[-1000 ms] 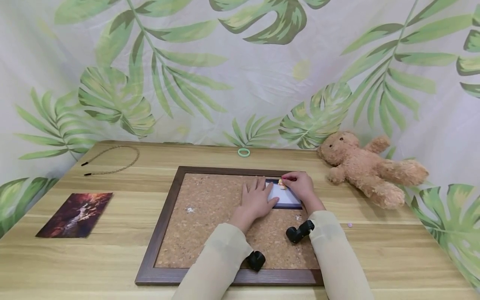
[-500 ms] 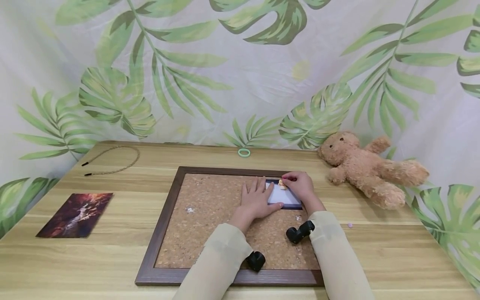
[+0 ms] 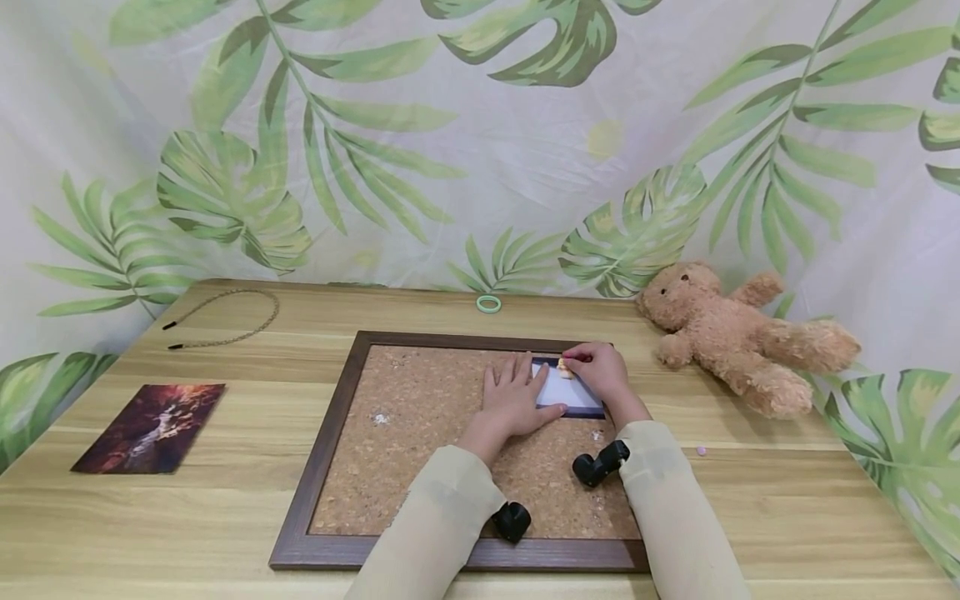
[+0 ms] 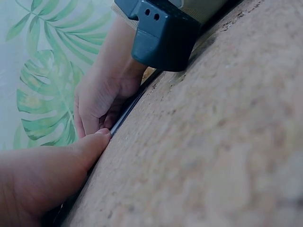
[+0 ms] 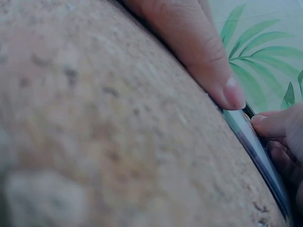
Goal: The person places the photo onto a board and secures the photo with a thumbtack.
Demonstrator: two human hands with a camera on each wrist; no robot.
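A white card with dark blue borders [image 3: 567,398] lies on the upper right of the framed corkboard [image 3: 420,467]. My left hand [image 3: 516,402] rests flat, its spread fingers on the cork and the card's left side, its thumb along the card's lower edge. At the card's top edge my right hand [image 3: 602,373] pinches a small yellow-orange piece [image 3: 564,369]; the fingers hide part of it, so its kind is unclear. Seen from the left wrist, the right hand [image 4: 106,94] bends down beyond the left thumb. In the right wrist view the card's glossy edge [image 5: 253,146] shows beneath the left thumb.
A teddy bear [image 3: 720,333] lies at the right rear. A mint-green ring [image 3: 488,305] sits behind the board. To the left are a dark red photo [image 3: 153,429] and a braided cord [image 3: 266,329]. A small purple dot-like item [image 3: 701,451] lies on the table at right.
My left thumb has shifted down from the card's middle to its lower edge. The right hand stays at the card's top with the yellow-orange piece.
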